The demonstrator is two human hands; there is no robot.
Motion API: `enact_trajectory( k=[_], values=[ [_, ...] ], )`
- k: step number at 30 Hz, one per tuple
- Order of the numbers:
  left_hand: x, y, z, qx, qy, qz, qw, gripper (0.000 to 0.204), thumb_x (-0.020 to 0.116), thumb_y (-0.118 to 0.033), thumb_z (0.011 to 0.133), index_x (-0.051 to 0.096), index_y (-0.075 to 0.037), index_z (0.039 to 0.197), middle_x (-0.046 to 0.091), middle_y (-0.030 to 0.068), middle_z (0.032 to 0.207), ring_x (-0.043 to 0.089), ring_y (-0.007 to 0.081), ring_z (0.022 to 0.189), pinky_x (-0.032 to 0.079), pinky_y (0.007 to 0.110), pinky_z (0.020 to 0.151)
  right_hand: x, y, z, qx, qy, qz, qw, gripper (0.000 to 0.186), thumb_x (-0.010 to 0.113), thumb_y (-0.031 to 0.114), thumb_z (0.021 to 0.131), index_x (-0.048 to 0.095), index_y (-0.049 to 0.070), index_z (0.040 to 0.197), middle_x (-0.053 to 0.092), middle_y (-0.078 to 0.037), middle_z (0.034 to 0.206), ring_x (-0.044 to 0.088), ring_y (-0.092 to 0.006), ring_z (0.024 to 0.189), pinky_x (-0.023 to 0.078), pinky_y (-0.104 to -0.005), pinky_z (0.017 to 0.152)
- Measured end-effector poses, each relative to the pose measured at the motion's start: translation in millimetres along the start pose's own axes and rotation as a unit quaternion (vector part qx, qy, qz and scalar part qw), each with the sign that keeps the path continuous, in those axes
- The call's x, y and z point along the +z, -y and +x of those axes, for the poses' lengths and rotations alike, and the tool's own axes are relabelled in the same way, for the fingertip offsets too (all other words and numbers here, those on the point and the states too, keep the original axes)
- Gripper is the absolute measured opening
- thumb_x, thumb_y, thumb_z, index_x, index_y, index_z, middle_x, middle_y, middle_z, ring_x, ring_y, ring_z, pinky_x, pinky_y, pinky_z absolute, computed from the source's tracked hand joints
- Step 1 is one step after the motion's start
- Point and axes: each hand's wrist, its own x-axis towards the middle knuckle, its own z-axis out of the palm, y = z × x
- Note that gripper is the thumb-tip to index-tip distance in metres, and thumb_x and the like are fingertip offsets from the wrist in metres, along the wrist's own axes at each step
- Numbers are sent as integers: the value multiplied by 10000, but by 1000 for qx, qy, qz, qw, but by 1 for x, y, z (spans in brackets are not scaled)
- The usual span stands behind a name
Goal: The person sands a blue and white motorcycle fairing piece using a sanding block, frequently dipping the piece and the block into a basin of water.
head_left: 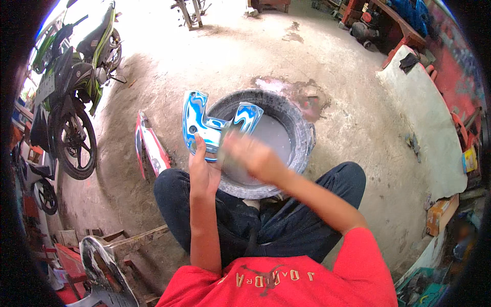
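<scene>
My left hand [203,169] grips a blue, white and silver swirl-patterned U-shaped plastic part [197,117] by its lower edge, holding it up over the near left side of a large grey tub [305,153] of cloudy water. My right hand [253,156] is smeared by motion, fingers curled round a blurred grey-green pad or sheet [226,146] against the part's right side. The tub sits between my bent legs.
A red and white panel [153,146] lies left of the tub. Motorbikes [76,102] stand at the left. A scuffed board [110,266] is at lower left. A wooden bench [386,23], white panel [419,117] and cardboard box [440,215] line the right.
</scene>
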Motion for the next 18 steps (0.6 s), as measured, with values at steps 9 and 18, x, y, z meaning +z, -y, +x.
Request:
enact_trajectory(
  k=[9, 18],
  values=[
    [0, 1, 0, -5, 16, -4, 1000, 461, 548, -320, 1060, 447, -53, 1422, 598, 123, 1348, 618, 270, 1222, 526, 486, 1018, -2, -3, -1, 16, 2, -52, 999, 483, 555, 30, 885, 549, -36, 1364, 625, -272, 1300, 616, -353, 1241, 517, -427, 1035],
    [-8, -2, 4, -9, 8, -11, 1000, 436, 543, -302, 1064, 455, -54, 1412, 612, 116, 1326, 628, 270, 1206, 543, 481, 986, 3, 8, 1, -1, 1, -32, 999, 495, 521, -57, 861, 592, 0, 1348, 596, -234, 1384, 593, -350, 1284, 468, -428, 1107]
  ],
)
